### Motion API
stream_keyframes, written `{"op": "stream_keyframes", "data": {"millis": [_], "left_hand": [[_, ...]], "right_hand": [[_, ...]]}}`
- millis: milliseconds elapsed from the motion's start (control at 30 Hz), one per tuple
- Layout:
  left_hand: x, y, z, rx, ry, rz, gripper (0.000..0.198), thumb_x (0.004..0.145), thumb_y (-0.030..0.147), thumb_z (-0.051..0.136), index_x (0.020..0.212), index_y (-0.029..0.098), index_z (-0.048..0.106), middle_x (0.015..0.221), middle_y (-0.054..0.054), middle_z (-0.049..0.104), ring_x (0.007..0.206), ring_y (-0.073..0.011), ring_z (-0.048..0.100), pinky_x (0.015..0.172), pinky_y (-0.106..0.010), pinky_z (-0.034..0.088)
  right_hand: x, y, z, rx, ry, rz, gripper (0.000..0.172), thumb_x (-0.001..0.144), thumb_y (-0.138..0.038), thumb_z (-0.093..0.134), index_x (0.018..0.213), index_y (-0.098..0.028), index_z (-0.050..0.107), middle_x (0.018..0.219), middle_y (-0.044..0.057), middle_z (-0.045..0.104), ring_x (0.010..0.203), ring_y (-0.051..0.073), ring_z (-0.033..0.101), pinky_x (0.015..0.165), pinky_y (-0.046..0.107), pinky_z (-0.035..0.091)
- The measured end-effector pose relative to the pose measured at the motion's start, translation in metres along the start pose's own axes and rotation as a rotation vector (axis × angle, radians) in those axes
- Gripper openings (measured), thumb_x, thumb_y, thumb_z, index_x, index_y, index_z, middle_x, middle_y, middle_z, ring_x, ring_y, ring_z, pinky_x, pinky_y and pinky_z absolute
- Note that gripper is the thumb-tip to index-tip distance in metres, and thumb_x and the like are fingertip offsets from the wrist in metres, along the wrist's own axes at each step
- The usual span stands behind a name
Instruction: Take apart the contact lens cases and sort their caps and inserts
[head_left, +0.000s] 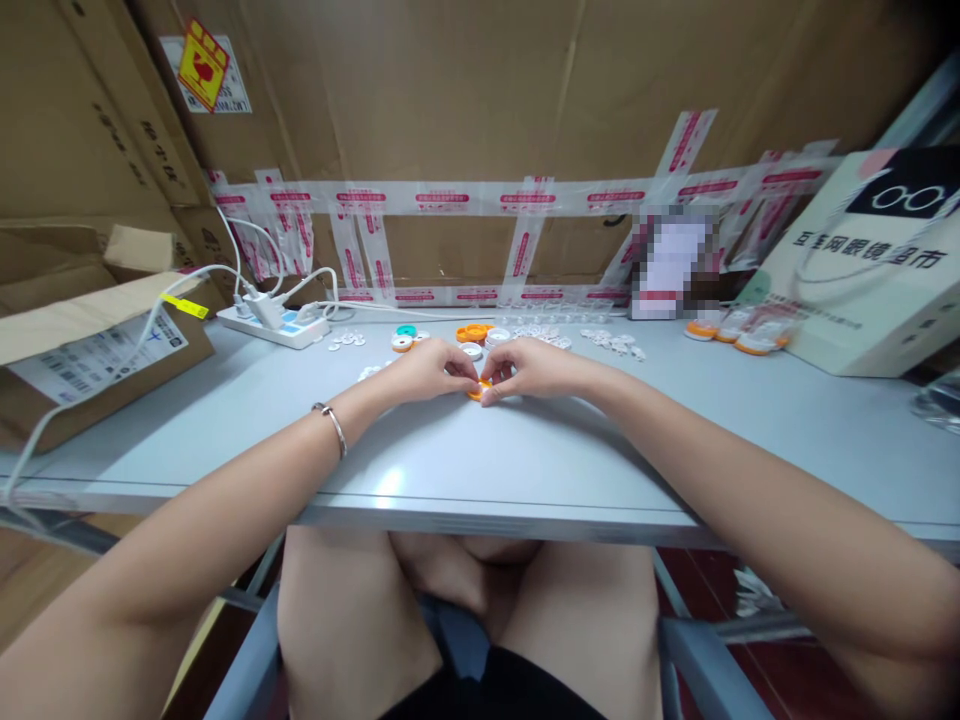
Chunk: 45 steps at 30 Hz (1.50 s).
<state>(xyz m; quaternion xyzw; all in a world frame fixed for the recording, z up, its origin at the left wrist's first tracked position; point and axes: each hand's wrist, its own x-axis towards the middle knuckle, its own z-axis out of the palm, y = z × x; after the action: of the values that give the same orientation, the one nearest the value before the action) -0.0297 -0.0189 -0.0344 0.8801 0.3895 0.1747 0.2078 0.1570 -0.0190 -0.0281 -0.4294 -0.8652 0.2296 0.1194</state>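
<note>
Between the fingertips of my left hand and my right hand is a small round orange piece, gripped from both sides just above or on the table. Fingers cover most of it, and a white part seems to show inside. Right behind my hands sit orange rings, a round white piece and a stack of white round pieces. Beyond my left wrist are a green round piece and an orange-and-white one under it. Both hands are closed in a pinch.
Small white parts lie in groups across the back of the grey table. A power strip with cables and an opened cardboard box stand left. At right are a phone, finished-looking orange-and-white pieces and a paper bag.
</note>
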Motion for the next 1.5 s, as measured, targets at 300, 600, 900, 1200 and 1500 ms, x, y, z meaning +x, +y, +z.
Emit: {"op": "stream_keyframes", "data": {"millis": [300,600,900,1200,1500], "left_hand": [[0.013,0.006,-0.005,0.127,-0.028,-0.085,0.018,0.065,0.03,0.065,0.073,0.015,0.071,0.065,-0.002,0.068,0.059,-0.0128,0.056,0.051,-0.021,0.034],[0.01,0.008,-0.007,0.336,-0.039,0.09,0.016,0.07,0.023,0.058,0.07,0.015,0.071,0.066,-0.002,0.068,0.058,-0.0117,0.057,0.055,-0.02,0.036],[0.001,-0.006,-0.037,0.216,0.139,0.037,0.019,0.066,0.019,0.054,0.076,0.011,0.068,0.067,-0.003,0.067,0.063,-0.0113,0.057,0.059,-0.018,0.04],[-0.025,-0.033,-0.076,0.549,-0.159,-0.335,0.011,0.057,0.018,0.052,0.062,0.016,0.062,0.06,-0.001,0.063,0.053,-0.0119,0.052,0.047,-0.02,0.033],[-0.025,-0.029,-0.078,0.605,-0.158,-0.362,0.008,0.062,0.022,0.056,0.062,0.017,0.061,0.06,-0.001,0.062,0.053,-0.0112,0.051,0.046,-0.02,0.031]], "right_hand": [[0.003,0.001,0.001,0.008,0.002,0.01,0.029,0.06,-0.041,0.068,0.074,-0.016,0.063,0.072,0.001,0.059,0.065,0.012,0.05,0.056,0.024,0.032],[0.006,0.006,0.003,0.065,0.024,0.024,0.027,0.059,-0.04,0.068,0.069,-0.015,0.062,0.067,0.0,0.057,0.061,0.011,0.047,0.054,0.024,0.031],[0.004,0.006,0.002,0.07,0.031,0.063,0.027,0.059,-0.039,0.067,0.07,-0.016,0.062,0.068,-0.001,0.057,0.061,0.01,0.047,0.053,0.023,0.032],[0.006,0.009,0.002,0.073,0.038,0.095,0.029,0.058,-0.041,0.068,0.072,-0.016,0.062,0.07,-0.001,0.057,0.062,0.01,0.048,0.053,0.023,0.033],[0.005,0.01,0.001,0.077,0.034,0.096,0.032,0.057,-0.044,0.068,0.073,-0.017,0.061,0.07,-0.001,0.057,0.062,0.011,0.048,0.053,0.024,0.033]]}}
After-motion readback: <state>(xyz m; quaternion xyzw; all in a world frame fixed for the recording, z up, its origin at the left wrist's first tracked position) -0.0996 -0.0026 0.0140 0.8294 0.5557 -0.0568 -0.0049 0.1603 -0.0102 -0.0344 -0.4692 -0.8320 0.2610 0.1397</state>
